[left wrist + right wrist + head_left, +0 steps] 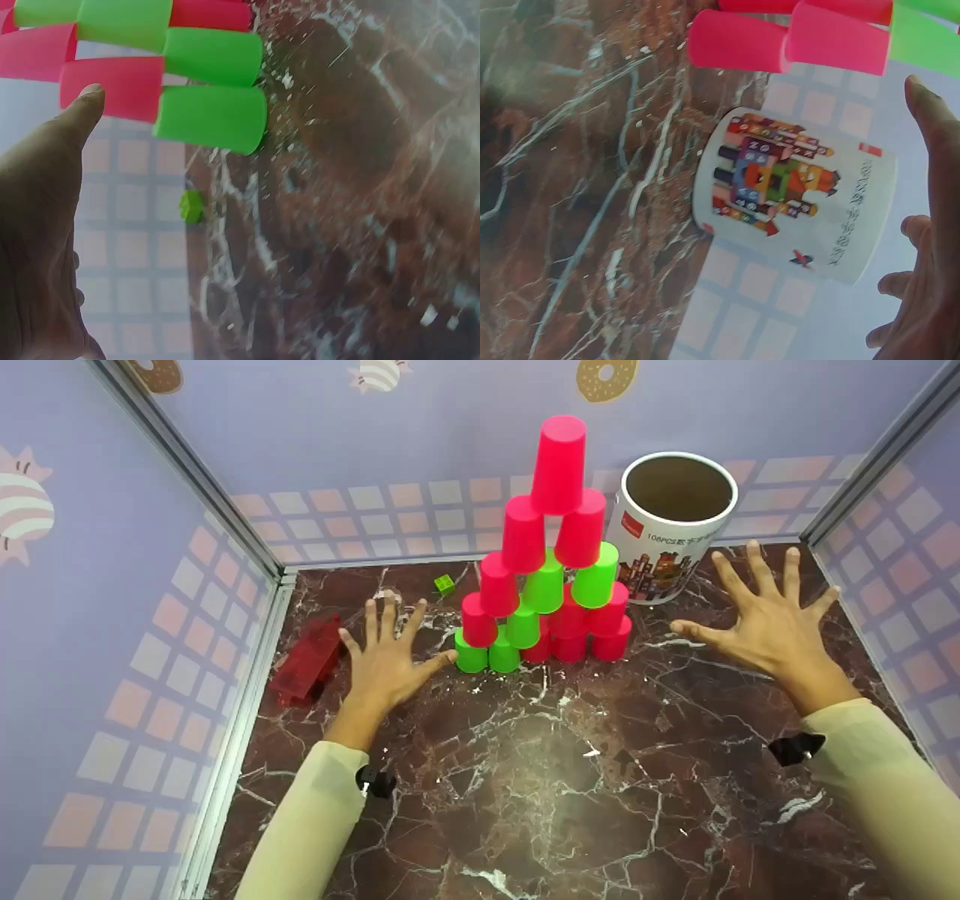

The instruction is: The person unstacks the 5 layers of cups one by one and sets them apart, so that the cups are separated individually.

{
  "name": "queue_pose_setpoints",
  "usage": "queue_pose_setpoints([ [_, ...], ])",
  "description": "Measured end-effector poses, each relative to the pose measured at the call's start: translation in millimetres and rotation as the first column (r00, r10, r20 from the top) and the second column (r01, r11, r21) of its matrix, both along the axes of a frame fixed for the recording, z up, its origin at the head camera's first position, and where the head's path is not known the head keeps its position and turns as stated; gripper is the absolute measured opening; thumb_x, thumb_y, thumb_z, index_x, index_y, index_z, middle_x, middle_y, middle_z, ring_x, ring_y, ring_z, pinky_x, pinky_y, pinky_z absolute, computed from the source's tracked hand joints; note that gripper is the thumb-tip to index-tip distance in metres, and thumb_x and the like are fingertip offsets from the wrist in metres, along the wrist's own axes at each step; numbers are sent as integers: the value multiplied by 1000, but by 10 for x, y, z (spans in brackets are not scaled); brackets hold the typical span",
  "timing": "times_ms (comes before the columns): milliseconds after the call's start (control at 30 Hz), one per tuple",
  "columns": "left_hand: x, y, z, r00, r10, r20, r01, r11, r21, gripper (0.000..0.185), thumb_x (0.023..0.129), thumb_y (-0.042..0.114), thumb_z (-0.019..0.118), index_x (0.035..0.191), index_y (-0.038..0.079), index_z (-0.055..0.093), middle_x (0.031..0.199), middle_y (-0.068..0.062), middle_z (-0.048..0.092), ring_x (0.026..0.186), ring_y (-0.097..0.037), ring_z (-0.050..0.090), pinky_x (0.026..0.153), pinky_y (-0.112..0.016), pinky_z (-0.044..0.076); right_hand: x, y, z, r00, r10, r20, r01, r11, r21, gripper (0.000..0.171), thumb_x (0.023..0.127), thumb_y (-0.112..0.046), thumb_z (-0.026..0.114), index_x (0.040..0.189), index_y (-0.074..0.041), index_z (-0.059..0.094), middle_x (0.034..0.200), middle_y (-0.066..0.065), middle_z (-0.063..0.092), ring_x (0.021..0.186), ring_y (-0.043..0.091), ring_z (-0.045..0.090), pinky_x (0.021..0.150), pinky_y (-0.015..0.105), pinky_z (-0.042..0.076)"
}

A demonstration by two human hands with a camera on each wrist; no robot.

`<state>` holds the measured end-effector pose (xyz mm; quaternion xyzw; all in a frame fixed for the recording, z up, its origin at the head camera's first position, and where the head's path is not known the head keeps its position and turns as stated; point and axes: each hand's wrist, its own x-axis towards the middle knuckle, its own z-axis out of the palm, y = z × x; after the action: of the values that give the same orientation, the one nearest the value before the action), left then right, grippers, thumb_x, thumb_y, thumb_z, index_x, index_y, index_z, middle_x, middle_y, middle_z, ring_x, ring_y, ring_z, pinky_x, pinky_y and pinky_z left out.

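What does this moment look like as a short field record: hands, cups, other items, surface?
left hand: open, fingers spread, thumb tip by the bottom green cup; contact unclear
right hand: open, fingers spread, right of the stack, apart from it
cup pyramid: pink and green cups, upside down, one pink cup on top
white canister: open, upright, behind-right of the stack
red block: left of the left hand
small green block: near the back wall
surface: dark marble table
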<state>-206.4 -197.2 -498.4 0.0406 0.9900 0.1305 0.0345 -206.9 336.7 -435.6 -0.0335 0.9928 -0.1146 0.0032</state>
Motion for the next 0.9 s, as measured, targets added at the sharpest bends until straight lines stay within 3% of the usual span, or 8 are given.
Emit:
queue_pose_setpoints([
  [167,-29,152,-182,999,-19,47,16,998,59,109,95,90,49,178,38,3,186,-10,-14,173,-37,-16,132,-78,-11,-56,-172,144,998,20,-54,-21,999,-28,114,89,-92,58,178,-42,6,188,7,-5,169,49,-22,110,97,-18],
  [500,-121,351,-530,998,-62,19,57,980,188,113,96,83,59,179,21,14,187,-14,14,173,-42,15,137,-68,19,-209,-556,486,969,110,-221,-133,987,-91,111,90,-87,64,178,-36,19,188,5,15,173,46,5,123,92,-4],
  [900,-213,450,-728,1000,-22,-1,20,891,454,106,92,56,86,172,9,35,170,-21,48,157,-44,48,129,-64,41,-398,-1124,935,905,191,-380,-287,934,-214,106,91,-79,71,175,-27,33,181,11,35,171,39,26,137,73,4],
])
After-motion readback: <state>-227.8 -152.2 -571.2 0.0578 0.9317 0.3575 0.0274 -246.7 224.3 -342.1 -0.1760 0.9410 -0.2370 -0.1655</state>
